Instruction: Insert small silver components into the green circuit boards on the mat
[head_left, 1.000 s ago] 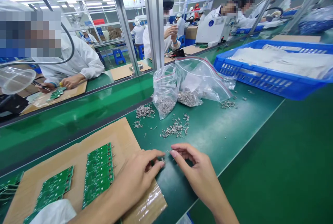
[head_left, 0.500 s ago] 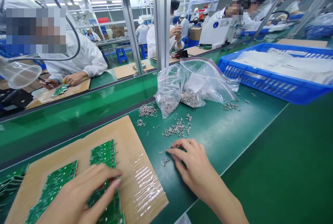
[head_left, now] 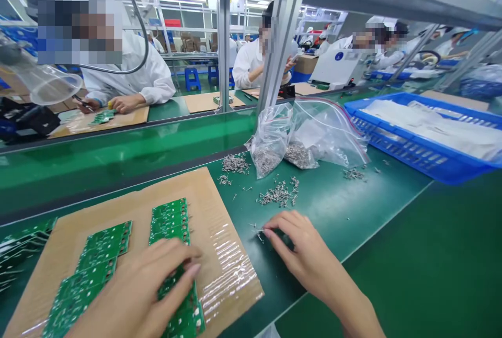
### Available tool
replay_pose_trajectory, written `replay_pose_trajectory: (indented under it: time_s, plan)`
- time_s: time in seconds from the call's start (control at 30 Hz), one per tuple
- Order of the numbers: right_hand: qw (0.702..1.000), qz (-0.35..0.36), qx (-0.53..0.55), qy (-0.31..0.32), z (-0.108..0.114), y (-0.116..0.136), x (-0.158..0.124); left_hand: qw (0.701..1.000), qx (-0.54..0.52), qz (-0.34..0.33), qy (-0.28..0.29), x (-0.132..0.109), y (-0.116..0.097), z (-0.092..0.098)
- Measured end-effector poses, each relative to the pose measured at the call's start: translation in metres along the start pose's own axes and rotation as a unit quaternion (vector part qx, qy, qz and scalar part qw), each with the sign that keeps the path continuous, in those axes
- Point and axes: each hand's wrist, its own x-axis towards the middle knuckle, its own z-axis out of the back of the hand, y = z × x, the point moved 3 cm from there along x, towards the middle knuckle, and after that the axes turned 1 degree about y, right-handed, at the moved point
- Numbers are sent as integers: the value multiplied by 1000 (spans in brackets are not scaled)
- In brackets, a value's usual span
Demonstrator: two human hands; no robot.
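My left hand (head_left: 157, 280) is curled over the right-hand strip of green circuit boards (head_left: 169, 220), thumb and forefinger brought together near the strip's right edge. Whatever may be between those fingertips is hidden. On the green bench, my right hand (head_left: 300, 246) pinches with thumb and forefinger at a few small metal pin-like parts (head_left: 259, 234); one appears to be at the fingertips. Just beyond that hand lies a loose pile of the same parts (head_left: 279, 194). A second strip of circuit boards (head_left: 104, 244) rests to the left on the taped cardboard sheet (head_left: 231, 270).
Clear zip bags (head_left: 269, 144) of metal parts stand behind the piles. At the right is a blue basket (head_left: 423, 157) holding white sheets. Circuit boards with long leads (head_left: 23, 254) sit at far left. A metal post (head_left: 282, 40) rises behind the bags; co-workers sit across the bench.
The view has tilted and shifted. My right hand's fingertips have come down to the few small metal parts and closed at them. My left hand stays over the board strip, its thumb and forefinger closer together.
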Motion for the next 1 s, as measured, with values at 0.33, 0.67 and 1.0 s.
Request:
replay_pose_trajectory:
  time_s: [0.33,0.67,1.0]
  plan:
    - [997,-3,71,-18,-8,6,3,982,-138,6,132,87,-51,-38]
    - [985,49,124,-109,-5,4,8,970,-201,29,133,97,-51,-46]
    - [980,-28,131,-144,-6,0,6,987,-129,6,91,93,-50,-42]
